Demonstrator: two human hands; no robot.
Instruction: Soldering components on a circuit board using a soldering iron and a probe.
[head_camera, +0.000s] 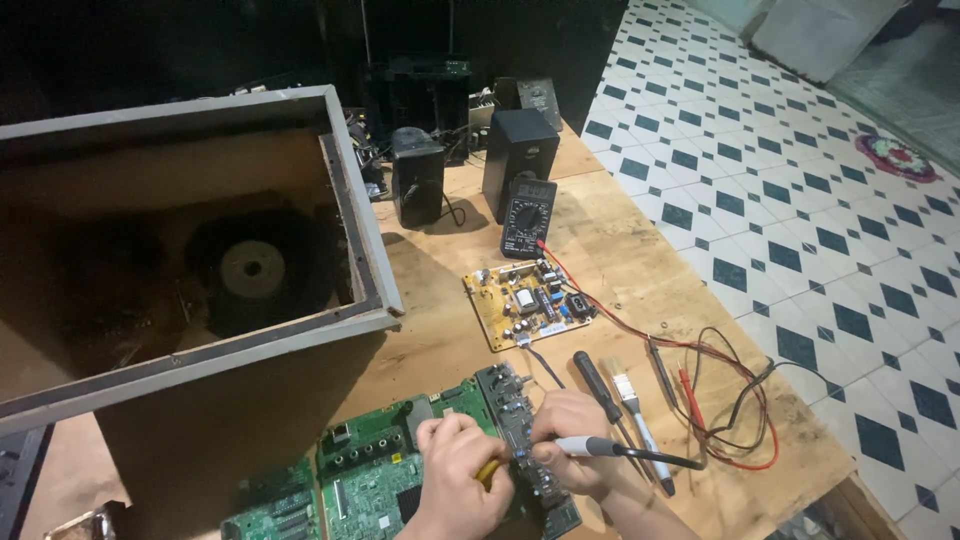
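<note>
Hands over green circuit board (370, 470): right hand (572, 440) grips soldering iron (600, 447), left hand (455, 470) pinches yellow-handled tool (487, 470); 2 speakers (418, 175) behind.

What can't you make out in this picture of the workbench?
Head view:
- Soldering iron tip: hidden between right hand and left hand.
- Yellow tool: mostly covered by left hand.
- Green circuit board: cut off by bottom edge.
- Multimeter display: too small.

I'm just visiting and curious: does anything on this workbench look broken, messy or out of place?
Mostly the open speaker cabinet: it lies with its bare driver showing. Red and black test leads sprawl tangled near the table's edge. A loose yellow circuit board sits askew.
</note>
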